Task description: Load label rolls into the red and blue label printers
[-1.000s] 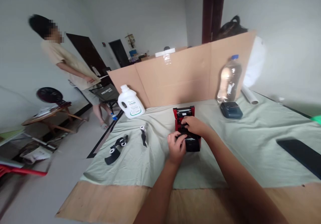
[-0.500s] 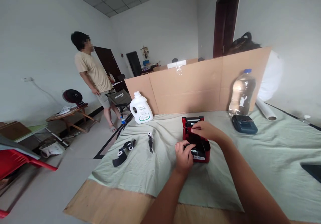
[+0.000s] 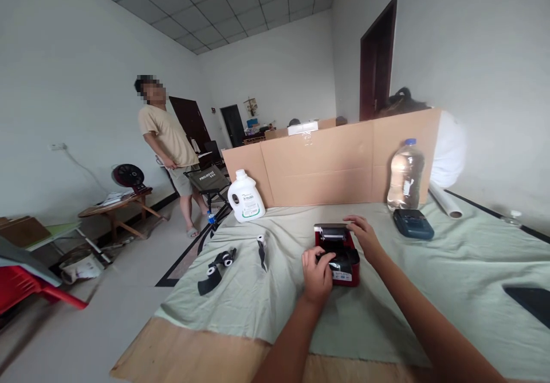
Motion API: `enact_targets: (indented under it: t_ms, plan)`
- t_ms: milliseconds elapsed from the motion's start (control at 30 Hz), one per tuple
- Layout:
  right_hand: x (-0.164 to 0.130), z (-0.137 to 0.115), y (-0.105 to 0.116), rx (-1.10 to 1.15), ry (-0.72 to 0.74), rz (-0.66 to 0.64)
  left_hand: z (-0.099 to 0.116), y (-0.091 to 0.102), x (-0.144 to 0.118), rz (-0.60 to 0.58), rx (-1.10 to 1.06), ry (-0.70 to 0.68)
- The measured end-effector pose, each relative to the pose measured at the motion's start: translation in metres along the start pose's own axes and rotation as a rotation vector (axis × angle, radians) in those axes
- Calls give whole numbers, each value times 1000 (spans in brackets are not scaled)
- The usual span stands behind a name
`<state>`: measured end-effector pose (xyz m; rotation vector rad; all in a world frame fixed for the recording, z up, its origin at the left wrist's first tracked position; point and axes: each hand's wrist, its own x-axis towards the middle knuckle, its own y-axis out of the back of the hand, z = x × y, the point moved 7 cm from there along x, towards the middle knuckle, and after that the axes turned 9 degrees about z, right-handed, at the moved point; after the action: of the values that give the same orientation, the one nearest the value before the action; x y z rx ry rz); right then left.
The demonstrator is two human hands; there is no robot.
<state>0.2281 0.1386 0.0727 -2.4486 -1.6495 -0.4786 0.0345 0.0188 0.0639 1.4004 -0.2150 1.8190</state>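
Note:
A small red and black printer (image 3: 341, 260) sits on the pale green cloth (image 3: 451, 257) in front of me, its lid tilted up at the back. My left hand (image 3: 317, 274) grips the printer's front left corner, thumb on top. My right hand (image 3: 365, 236) rests at its right rear side, fingers spread on the raised lid's edge. Left of the printer lie a small roll with a black strip (image 3: 261, 249) and a pair of black-ribbon rolls (image 3: 217, 263).
A white detergent jug (image 3: 245, 197), a water bottle (image 3: 404, 175), a dark blue device (image 3: 413, 224) and a white tube (image 3: 444, 199) stand before a cardboard screen (image 3: 335, 162). A black object (image 3: 530, 301) lies at right. Another person (image 3: 169, 142) stands far left by a chair.
My right hand has moved off the top of the printer to its right rear side. The view has tilted up and shifted. The standing person has turned slightly.

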Motion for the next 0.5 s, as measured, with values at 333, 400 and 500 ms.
enact_targets:
  t_ms: [333,400,500]
  plan:
    - [-55,44,-11,363,-221,-174,-12,3,8,-17,-47,146]
    - [-53,43,-12,351,-207,-147,-17,2,9,-35,-48,186]
    - [-53,40,-11,325,-214,-129,-24,-1,9,-61,-27,230]
